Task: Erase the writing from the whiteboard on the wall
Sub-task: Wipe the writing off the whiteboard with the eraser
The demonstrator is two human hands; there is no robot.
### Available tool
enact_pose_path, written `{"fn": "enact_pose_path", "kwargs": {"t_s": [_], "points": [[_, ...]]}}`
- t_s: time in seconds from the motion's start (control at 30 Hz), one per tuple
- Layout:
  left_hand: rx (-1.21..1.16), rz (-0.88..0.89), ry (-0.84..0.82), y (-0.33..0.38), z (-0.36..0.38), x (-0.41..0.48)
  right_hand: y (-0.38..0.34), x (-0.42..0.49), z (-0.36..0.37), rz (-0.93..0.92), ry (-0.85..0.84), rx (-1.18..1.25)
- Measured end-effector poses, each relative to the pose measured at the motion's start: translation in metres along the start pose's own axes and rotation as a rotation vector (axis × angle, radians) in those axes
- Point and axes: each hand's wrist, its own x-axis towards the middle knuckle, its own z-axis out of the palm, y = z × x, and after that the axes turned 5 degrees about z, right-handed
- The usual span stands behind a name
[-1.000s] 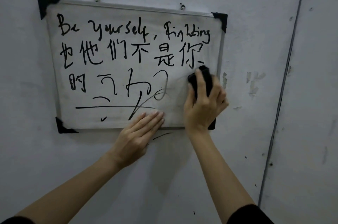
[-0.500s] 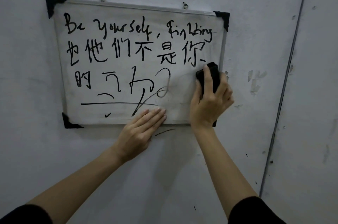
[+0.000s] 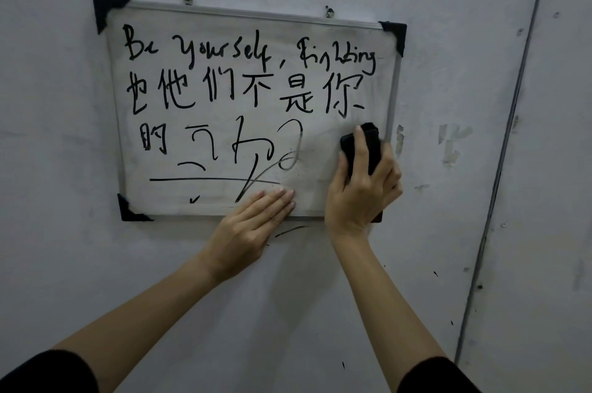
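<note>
The fingers [image 3: 360,149] of the right hand [image 3: 358,194] are wrapped around a black eraser [image 3: 363,144], the index finger laid along its face and the thumb pressed to its left side; the eraser is held flat against the whiteboard [image 3: 224,136] close to its right frame. The fingers [image 3: 275,197] of the left hand [image 3: 246,229] are pressed together and laid flat across the board's lower edge, with the palm resting on the wall [image 3: 96,264] beneath it; nothing is gripped by this hand.

The whiteboard is hung on the grey wall from two fixings along its top frame, and black corner caps are seen at three corners, the fourth being hidden behind the right hand. Taking the board as a clock face, black writing [image 3: 246,81] is found from 9 o'clock through 12 to 2 o'clock, in three rows. A smeared, mostly cleared patch is seen between 3 and 5 o'clock, just left of the eraser. A horizontal line and a slanted stroke are left at 6 to 7 o'clock, touching the left fingertips.

A short dark mark [image 3: 290,230] is seen on the wall just below the frame, between the two wrists. Dark sleeves are visible at both lower corners of the view.
</note>
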Motion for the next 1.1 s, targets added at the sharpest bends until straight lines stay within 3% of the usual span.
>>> {"fn": "enact_pose_path", "kwargs": {"t_s": [0.2, 0.4, 0.57, 0.63, 0.77, 0.83, 1.0, 1.1], "points": [[0.002, 0.019, -0.010, -0.003, -0.004, 0.000, 0.001, -0.047, -0.007, -0.278, -0.114, 0.034], [0.029, 0.040, 0.003, -0.014, -0.016, -0.006, -0.049, -0.020, 0.009, -0.019, -0.018, 0.079], [0.061, 0.001, 0.047, -0.031, -0.026, -0.024, -0.055, -0.040, 0.010, -0.347, -0.071, 0.091], [0.073, -0.003, 0.050, -0.040, -0.030, -0.029, -0.047, -0.033, 0.010, -0.391, -0.089, 0.084], [0.079, -0.031, 0.080, -0.057, -0.036, -0.033, -0.062, -0.006, 0.017, -0.040, 0.013, 0.063], [0.100, -0.028, 0.096, -0.062, -0.035, -0.036, -0.080, -0.010, 0.019, 0.029, 0.032, 0.082], [0.161, -0.030, 0.134, -0.068, -0.031, -0.041, -0.079, -0.057, 0.014, -0.380, -0.085, 0.065], [0.187, -0.004, 0.141, -0.071, -0.034, -0.040, -0.066, -0.036, 0.016, -0.300, -0.045, 0.043]]}}
